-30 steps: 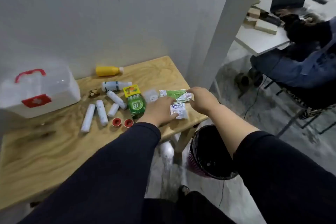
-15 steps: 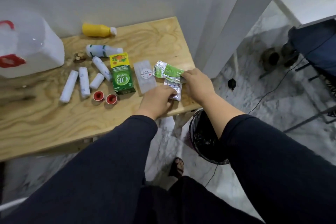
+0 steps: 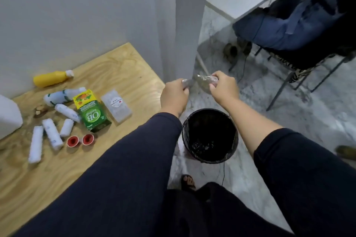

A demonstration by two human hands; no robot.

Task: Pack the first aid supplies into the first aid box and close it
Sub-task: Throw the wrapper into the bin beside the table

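A: What sits closest?

B: Two dark sleeves, then a black bin (image 3: 210, 134) on the floor below the hands. A sandalled foot (image 3: 187, 181) shows beside it, partly cut off.

A: And the hands?

B: Both are off the desk (image 3: 123, 71) edge, above the bin. The left hand (image 3: 174, 95) pinches a small silvery packet (image 3: 186, 82), mostly hidden in its fingers. The right hand (image 3: 224, 87) pinches a crumpled foil sachet (image 3: 206, 79); too blurred to read.

A: What lies on the desk?

B: Two red caps (image 3: 80, 140) side by side. Four white bandage rolls (image 3: 52, 133), one of them touching the green box (image 3: 92, 111) marked OB. One clear flat packet (image 3: 116, 105) just beside that box. One white bottle (image 3: 62, 96) and one yellow bottle (image 3: 51, 78), both lying down, the yellow nearest the wall. A small brown thing (image 3: 40, 110) I cannot make out.

A: The first aid box?

B: Only a white corner (image 3: 8, 116) shows at the left edge; whether it is open I cannot tell.

A: Farther back?

B: A seated person (image 3: 300, 21), cut off by the frame.
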